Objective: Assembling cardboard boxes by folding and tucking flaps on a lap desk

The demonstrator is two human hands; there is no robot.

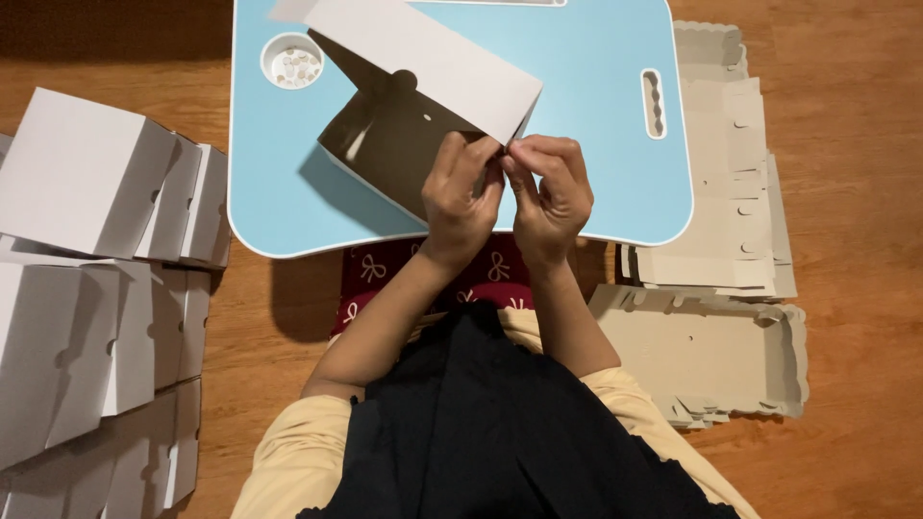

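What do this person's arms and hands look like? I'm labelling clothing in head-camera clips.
Both forearms are bare from the elbows down. The left hand and right hand wear no gloves, and no rings, watch or bracelets show on wrists or fingers. Pale yellow short sleeves cover the upper arms, beside a black garment over the chest.

There is one view only, from the camera on my head, looking almost straight down over my lap. It sits close above my left hand (461,197) and right hand (548,192). The pale blue lap table (615,183) lies far; the wooden floor (856,192) fills both sides.
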